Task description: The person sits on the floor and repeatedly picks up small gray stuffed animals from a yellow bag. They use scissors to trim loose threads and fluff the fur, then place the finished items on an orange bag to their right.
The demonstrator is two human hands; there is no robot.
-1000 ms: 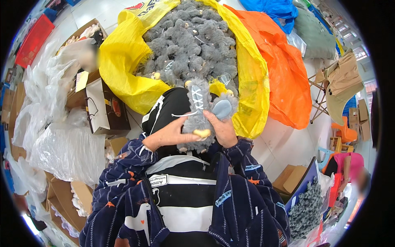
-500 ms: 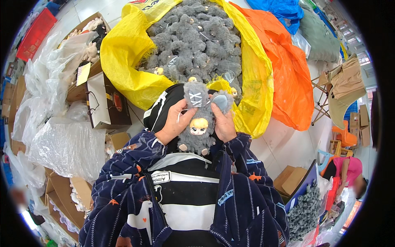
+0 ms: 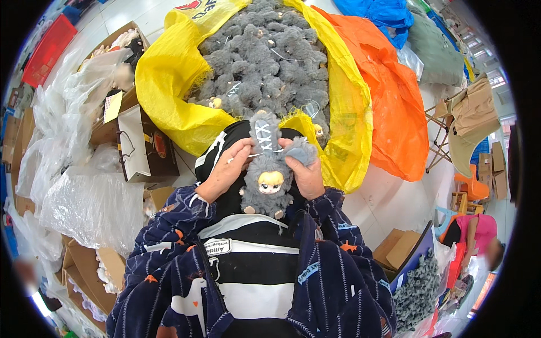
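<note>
A grey plush doll [image 3: 265, 165] with a yellow-haired, painted face lies on my lap, its feet toward me. Its long ear [image 3: 262, 125] points away from me and carries crisscrossed white lacing. My left hand [image 3: 226, 169] is closed in a pinch at the left of that ear, on the thin white lace. On the other side, my right hand [image 3: 305, 174] grips the doll's second ear [image 3: 302, 152], which has a smooth blue-grey inside. The right fingertips are partly hidden behind the plush.
Beyond my lap a yellow woven sack [image 3: 163, 84] holds a heap of similar grey plush dolls [image 3: 265, 62]. An orange sheet [image 3: 389, 112] lies to the right, near a folding chair [image 3: 473, 112]. Clear plastic bags [image 3: 93, 203] and cardboard boxes [image 3: 84, 276] crowd the left. A person [image 3: 479, 234] bends at far right.
My left hand has moved left, away from the ear's middle, and more of the white lacing shows. The doll's face has shifted slightly toward me. Both hands keep their hold.
</note>
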